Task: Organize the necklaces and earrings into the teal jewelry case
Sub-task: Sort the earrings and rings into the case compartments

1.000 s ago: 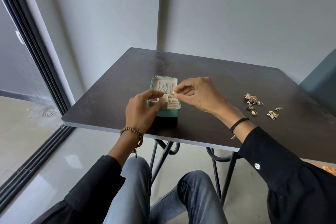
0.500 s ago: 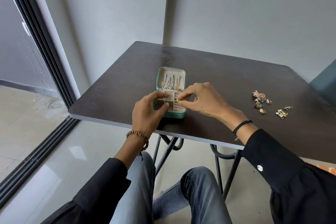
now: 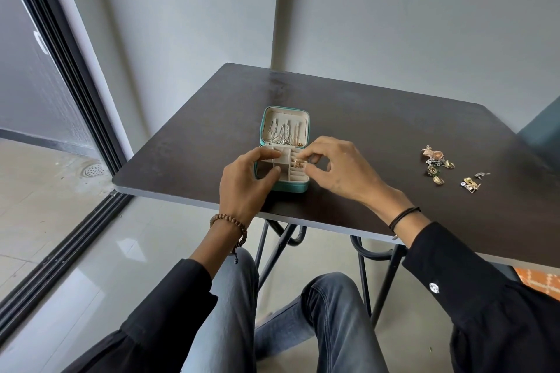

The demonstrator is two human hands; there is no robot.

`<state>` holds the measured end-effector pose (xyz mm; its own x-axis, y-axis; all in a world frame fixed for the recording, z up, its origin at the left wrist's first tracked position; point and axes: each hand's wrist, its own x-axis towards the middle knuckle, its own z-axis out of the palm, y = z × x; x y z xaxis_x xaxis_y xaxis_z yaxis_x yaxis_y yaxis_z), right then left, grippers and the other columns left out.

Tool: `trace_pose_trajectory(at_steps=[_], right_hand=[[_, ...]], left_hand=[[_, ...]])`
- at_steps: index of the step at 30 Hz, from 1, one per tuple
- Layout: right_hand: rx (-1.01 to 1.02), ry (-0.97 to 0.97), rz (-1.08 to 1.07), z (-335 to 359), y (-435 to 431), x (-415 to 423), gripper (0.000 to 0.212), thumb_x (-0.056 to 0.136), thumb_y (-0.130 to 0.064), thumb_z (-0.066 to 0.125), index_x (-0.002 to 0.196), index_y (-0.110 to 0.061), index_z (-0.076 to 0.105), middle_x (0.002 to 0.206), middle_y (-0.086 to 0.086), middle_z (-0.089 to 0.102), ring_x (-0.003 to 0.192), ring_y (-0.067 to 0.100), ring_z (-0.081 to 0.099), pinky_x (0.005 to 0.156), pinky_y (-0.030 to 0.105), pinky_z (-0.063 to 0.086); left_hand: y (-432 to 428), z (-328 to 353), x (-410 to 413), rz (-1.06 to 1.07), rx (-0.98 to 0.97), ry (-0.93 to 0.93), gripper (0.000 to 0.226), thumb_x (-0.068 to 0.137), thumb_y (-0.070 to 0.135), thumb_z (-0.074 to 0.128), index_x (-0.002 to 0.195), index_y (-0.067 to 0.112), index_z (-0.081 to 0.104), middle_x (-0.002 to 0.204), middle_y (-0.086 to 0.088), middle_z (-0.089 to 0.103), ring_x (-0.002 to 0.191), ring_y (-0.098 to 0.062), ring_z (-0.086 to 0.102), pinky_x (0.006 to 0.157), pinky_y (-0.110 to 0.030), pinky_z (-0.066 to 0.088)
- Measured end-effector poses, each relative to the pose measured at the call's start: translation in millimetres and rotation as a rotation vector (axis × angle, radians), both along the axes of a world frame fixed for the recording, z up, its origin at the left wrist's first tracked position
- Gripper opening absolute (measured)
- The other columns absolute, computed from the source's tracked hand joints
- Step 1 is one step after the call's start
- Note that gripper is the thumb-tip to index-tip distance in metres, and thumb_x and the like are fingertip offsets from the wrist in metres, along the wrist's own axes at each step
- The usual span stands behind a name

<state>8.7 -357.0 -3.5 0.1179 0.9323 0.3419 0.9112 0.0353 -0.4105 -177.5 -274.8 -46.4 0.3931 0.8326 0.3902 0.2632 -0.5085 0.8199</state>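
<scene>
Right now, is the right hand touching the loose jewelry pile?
Apart. Head view: the right hand is over the teal jewelry case, pinching a gold piece; bare table separates it from the loose jewelry pile.

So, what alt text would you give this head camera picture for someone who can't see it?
A seated person's left hand holds an open teal jewelry case on a dark table while the right hand pinches a gold piece over its slotted section. Its lid holds chains; more loose jewelry sits on the table to the right.
</scene>
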Motion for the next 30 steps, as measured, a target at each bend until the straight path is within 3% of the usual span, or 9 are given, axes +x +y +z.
trace_pose_trajectory(at_steps=[4,6,10,13,16,18,22,26,30], right_hand=[[0.013,0.065,-0.025,-0.5,-2.0,-0.3,0.018,0.091,-0.022,0.067,0.107,-0.022,0.076,0.103,-0.009,0.07,0.089,0.003,0.066,0.065,0.014,0.043],[0.023,0.076,-0.024,1.3,-2.6,-1.5,0.018,0.091,-0.02,0.068,0.107,-0.021,0.076,0.103,-0.008,0.07,0.089,0.004,0.067,0.066,0.014,0.046],[0.054,0.087,-0.015,5.5,-2.8,-3.6,0.018,0.091,-0.018,0.069,0.108,-0.019,0.075,0.102,-0.007,0.07,0.088,0.005,0.066,0.069,0.017,0.05],[0.07,0.097,-0.016,8.4,-5.8,-0.5,0.018,0.091,-0.017,0.069,0.108,-0.018,0.074,0.1,-0.006,0.07,0.088,0.005,0.067,0.068,0.012,0.048],[0.109,0.105,-0.04,12.3,-13.1,7.9,0.014,0.091,-0.016,0.07,0.105,-0.017,0.075,0.096,-0.006,0.071,0.086,0.006,0.067,0.067,0.007,0.045],[0.137,0.103,-0.073,14.6,-21.9,17.4,0.012,0.092,-0.018,0.07,0.102,-0.018,0.075,0.095,-0.007,0.071,0.085,0.005,0.067,0.072,0.012,0.048],[0.148,0.085,-0.17,15.5,-44.0,44.5,0.011,0.091,-0.022,0.071,0.101,-0.019,0.075,0.094,-0.01,0.073,0.084,0.002,0.067,0.078,0.019,0.051],[0.115,0.073,-0.285,14.2,-69.2,77.0,0.009,0.09,-0.021,0.072,0.099,-0.021,0.076,0.09,-0.01,0.074,0.081,0.003,0.067,0.073,0.0,0.039],[0.089,0.092,-0.416,11.5,-94.9,106.6,0.007,0.087,-0.018,0.075,0.094,-0.02,0.076,0.084,-0.008,0.074,0.076,0.004,0.067,0.072,-0.005,0.036]], left_hand=[[-5.0,10.3,1.5,0.033,0.012,0.015,0.018,0.091,0.023,0.066,0.106,0.027,0.073,0.117,0.009,0.071,0.096,-0.004,0.064,0.07,-0.011,0.053],[-6.2,15.1,4.7,0.052,0.025,0.035,0.017,0.091,0.024,0.065,0.105,0.027,0.074,0.113,0.01,0.073,0.089,0.0,0.063,0.068,-0.009,0.051],[-7.3,19.7,16.0,0.068,0.085,0.057,0.017,0.088,0.033,0.063,0.102,0.03,0.073,0.105,0.009,0.075,0.081,0.002,0.062,0.088,-0.041,0.055],[-10.6,24.7,28.7,0.094,0.141,0.106,0.016,0.09,0.031,0.064,0.103,0.029,0.074,0.104,0.007,0.075,0.074,0.011,0.049,0.1,-0.048,0.046],[-16.8,36.3,41.3,0.094,0.169,0.111,0.015,0.09,0.03,0.065,0.102,0.033,0.073,0.102,0.008,0.075,0.093,-0.006,0.059,0.102,-0.043,0.044],[-22.4,43.3,52.8,0.062,0.181,0.114,0.016,0.09,0.029,0.064,0.102,0.031,0.074,0.101,0.011,0.075,0.105,-0.013,0.062,0.106,-0.041,0.04],[-36.8,49.8,83.1,-0.022,0.208,0.112,0.017,0.089,0.026,0.064,0.102,0.027,0.074,0.099,0.013,0.075,0.097,-0.009,0.067,0.104,-0.044,0.043],[-56.1,49.2,118.0,-0.092,0.244,0.163,0.017,0.09,0.028,0.062,0.103,0.028,0.073,0.102,0.014,0.075,0.099,-0.008,0.067,0.109,-0.039,0.038],[-76.8,44.8,151.5,-0.159,0.275,0.209,0.018,0.091,0.029,0.059,0.103,0.029,0.072,0.104,0.015,0.074,0.102,-0.007,0.066,0.114,-0.031,0.025]])
